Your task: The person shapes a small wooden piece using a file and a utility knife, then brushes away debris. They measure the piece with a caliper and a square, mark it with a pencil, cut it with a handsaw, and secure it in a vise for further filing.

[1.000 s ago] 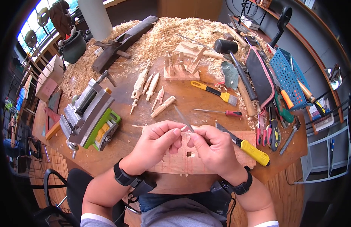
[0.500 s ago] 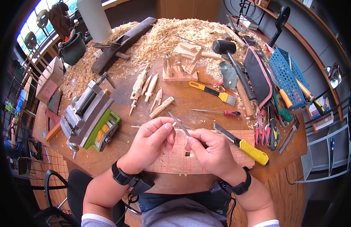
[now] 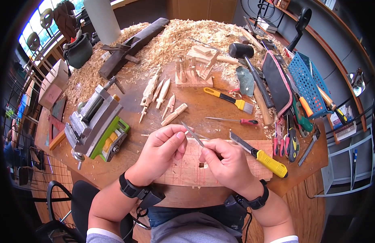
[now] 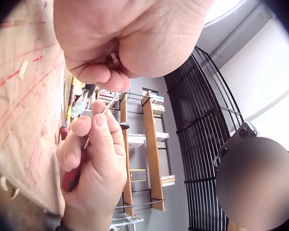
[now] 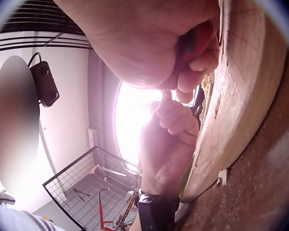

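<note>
My left hand pinches a tiny pale wooden piece between thumb and fingertips, held above a wooden board marked with red lines. My right hand grips a thin metal file whose blade lies against that piece, tip pointing away to the upper left. In the left wrist view the wooden piece peeks out between the left hand's fingers, and the right hand holds the file up to it. The right wrist view shows the right hand curled round a dark handle beside the board.
A metal vise stands at the left. A yellow utility knife lies just right of my hands. Beyond are carved wooden figures, a yellow brush, a red-handled tool, a mallet, a blue basket and wood shavings.
Both hands have shifted slightly left. The left fingertips with the wooden piece drew back along the file, whose tip now points lower and further left.
</note>
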`<state>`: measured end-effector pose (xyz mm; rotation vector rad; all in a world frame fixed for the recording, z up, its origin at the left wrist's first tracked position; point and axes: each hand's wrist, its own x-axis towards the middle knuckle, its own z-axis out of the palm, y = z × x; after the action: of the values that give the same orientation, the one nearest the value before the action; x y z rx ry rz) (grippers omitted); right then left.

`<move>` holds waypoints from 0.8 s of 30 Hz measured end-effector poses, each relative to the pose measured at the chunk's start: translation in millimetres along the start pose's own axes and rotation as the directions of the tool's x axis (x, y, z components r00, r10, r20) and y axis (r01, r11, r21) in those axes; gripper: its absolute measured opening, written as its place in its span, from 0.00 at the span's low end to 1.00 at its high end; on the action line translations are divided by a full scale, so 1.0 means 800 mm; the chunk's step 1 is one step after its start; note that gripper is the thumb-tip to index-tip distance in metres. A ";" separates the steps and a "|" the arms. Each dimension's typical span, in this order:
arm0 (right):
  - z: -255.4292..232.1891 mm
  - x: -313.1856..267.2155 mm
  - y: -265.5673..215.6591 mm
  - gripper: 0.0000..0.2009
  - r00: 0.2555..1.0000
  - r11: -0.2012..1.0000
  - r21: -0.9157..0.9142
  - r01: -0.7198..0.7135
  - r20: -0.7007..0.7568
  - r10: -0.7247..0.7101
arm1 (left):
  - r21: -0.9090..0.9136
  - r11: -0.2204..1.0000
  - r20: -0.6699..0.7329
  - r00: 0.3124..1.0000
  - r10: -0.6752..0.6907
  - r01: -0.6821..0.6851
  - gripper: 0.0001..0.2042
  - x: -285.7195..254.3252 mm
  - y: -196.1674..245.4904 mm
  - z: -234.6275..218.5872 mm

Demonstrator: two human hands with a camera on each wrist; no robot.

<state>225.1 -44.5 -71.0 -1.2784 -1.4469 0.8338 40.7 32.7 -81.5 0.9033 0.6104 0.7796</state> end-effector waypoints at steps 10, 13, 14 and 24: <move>-0.004 0.007 -0.011 0.05 0.990 0.984 0.131 -0.119 -0.060 0.127 | 0.072 0.995 0.036 0.997 -0.065 0.062 0.12 -0.001 0.002 0.007; -0.004 0.004 -0.005 0.05 0.993 0.988 0.123 -0.096 -0.058 0.104 | 0.051 0.996 0.029 0.997 -0.076 0.075 0.12 -0.002 0.001 0.006; -0.004 0.004 -0.004 0.05 0.994 0.988 0.118 -0.097 -0.035 0.102 | 0.050 0.996 0.027 0.997 -0.076 0.074 0.12 -0.001 0.001 0.007; 0.001 0.003 0.002 0.03 0.999 0.997 0.064 -0.044 -0.020 0.045 | -0.012 0.999 -0.034 0.998 -0.047 0.046 0.09 -0.001 0.001 0.007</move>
<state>224.7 -41.2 -72.5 -1.2723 -1.3690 0.8858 44.3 29.6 -78.2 0.8643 0.6545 0.7574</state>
